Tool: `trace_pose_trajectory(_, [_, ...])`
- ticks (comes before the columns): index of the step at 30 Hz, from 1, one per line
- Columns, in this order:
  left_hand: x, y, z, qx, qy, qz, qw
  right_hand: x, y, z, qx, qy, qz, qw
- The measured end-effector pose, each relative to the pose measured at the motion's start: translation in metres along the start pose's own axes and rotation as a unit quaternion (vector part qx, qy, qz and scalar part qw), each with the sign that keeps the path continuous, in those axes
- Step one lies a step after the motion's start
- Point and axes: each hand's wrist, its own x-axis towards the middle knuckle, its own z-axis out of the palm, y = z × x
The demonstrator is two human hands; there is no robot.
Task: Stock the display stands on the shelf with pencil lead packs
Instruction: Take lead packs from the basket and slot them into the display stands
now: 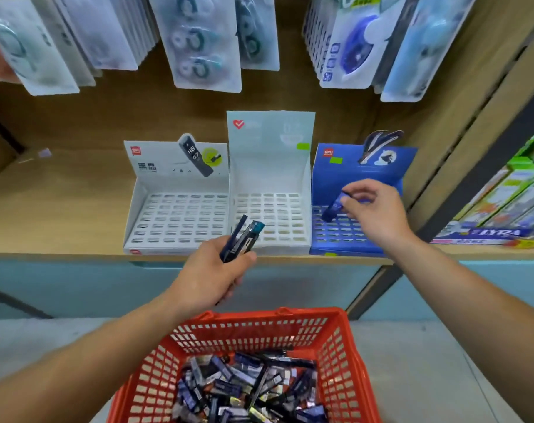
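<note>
Lead packs (247,389): where found? — Supervisor

Most lie heaped loose in the red basket (277,312), low and nearest the person. A few stand fanned in the left hand (210,276), which is clenched round their lower ends in front of the shelf edge. One blue pack (334,209) is pinched by its upper end in the fingertips of the right hand (372,209). It is tilted, with its lower end at the slot grid of the blue stand (360,175). Whether it has entered a slot I cannot tell. — Inspector

Handling? — Supervisor

Judged: slim, stiff plastic cases, very light and smooth-sided, so apt to slip from a fanned grip. The lead inside is presumably brittle, so no dropping. Take each by the top end, leaving the bottom free to go upright into a slot. — Inspector

Surface and room? — Supervisor

Three stands sit side by side, touching, at the front of a wooden shelf (61,209): two white stands (155,184) at left and centre, the blue at the right. All visible slots appear unfilled. The slots are small and closely set, so aim must be clean. Blister cards (204,41) hang above, apart from the hands. Boxes (503,203) stand in the next bay to the right. The basket sits lower than the shelf, over a pale floor (442,361); what carries it is out of view. — Inspector
</note>
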Motion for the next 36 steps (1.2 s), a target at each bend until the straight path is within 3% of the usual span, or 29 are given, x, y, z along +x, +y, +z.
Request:
trace_pose_trajectory(6, [0.013,-0.005,-0.009,0.003,0.035,-0.003,0.999,0.010,-0.009,0.010,-0.023,0.017,-0.043,0.999])
trace_pose_trajectory(14, [-0.002,-0.008,-0.028,-0.020,0.057,-0.031,0.998,-0.027,-0.074,0.039,-0.007,-0.050,-0.132,0.990])
trace_pose_trajectory(25, [-0.023,-0.033,-0.106,-0.087,0.122,-0.054,0.987,-0.020,-0.131,0.192,0.019,-0.142,-0.133,0.981])
trace_pose_trajectory(36, [-0.024,-0.068,-0.167,-0.123,0.163,-0.045,0.978,0.002,-0.139,0.289,-0.032,-0.102,-0.173,0.979])
